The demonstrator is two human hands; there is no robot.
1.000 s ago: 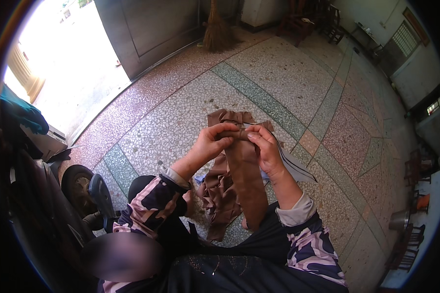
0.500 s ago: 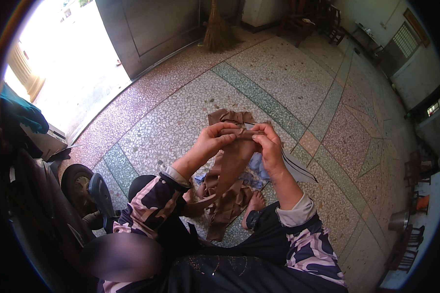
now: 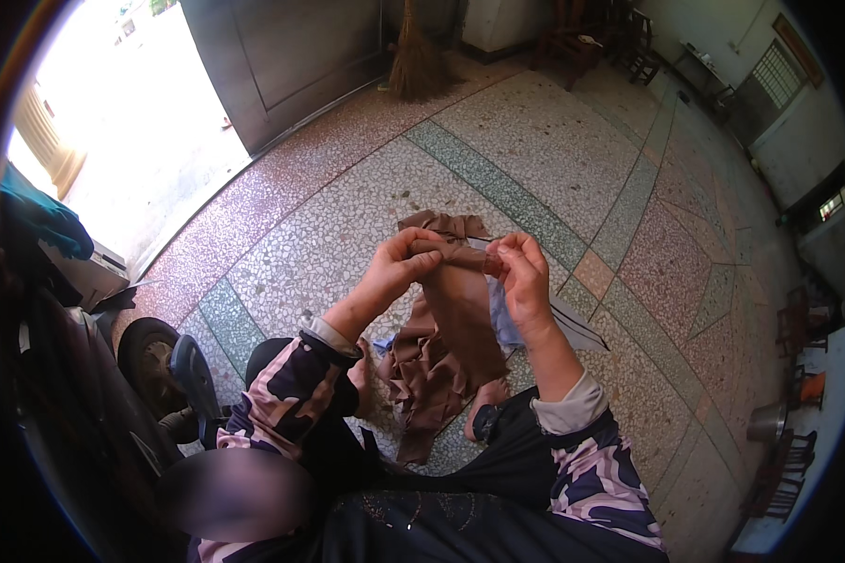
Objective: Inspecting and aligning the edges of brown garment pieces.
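A piece of brown cloth [image 3: 465, 324] hangs from my left hand [image 3: 396, 269], which is closed on its folded top edge between thumb and fingers. At the right end of that edge, my right hand [image 3: 524, 281] is closed in a pinch. What its fingertips hold, a bit of the edge or something finer, is too small to make out. Below, a crumpled heap of brown cloth [image 3: 427, 375] lies on the floor between my bare feet. More brown cloth [image 3: 432, 223] lies just beyond my hands. Behind my right wrist is a pale cloth with dark lines [image 3: 577, 328], partly hidden.
A speckled stone floor [image 3: 347, 225] with green bands spreads around me. At my left stands a vehicle with a black wheel [image 3: 147, 361]. A straw broom [image 3: 415, 66] leans by the dark door [image 3: 296, 56]. Chairs [image 3: 784, 479] and a metal pot [image 3: 766, 422] stand far right.
The brown cloth's lower end has swung from beside my left leg to hang toward my right foot. My right hand has shifted slightly right, its fingers now pinched at the edge's end.
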